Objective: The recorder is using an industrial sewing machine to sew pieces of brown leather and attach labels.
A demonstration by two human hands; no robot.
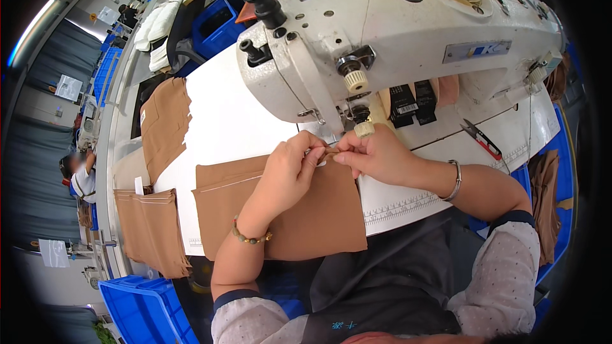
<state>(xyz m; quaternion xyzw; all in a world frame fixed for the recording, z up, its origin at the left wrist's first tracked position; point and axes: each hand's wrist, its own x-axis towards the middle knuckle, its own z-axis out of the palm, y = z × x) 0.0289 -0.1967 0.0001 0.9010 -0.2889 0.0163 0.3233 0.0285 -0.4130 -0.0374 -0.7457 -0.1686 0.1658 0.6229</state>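
Note:
Both of my hands are closed in a pinch at the top edge of a brown fabric piece point(319, 216), just in front of the sewing machine's needle area. My left hand point(290, 169) grips the edge between thumb and fingers. My right hand point(379, 156) pinches the same edge close beside it, and a small white bit shows between the hands. A pale line of stitching runs across the fabric left of my left hand. The white sewing machine point(408, 38) stands over the table, its presser foot partly hidden behind my right hand.
Stacked brown pieces point(150, 232) hang over the table's left edge, with more brown fabric point(164, 124) behind. Red-handled thread snips point(482, 140) and black labels point(403, 105) lie right. Blue bins point(150, 309) stand around the table. Another person point(83, 178) sits far left.

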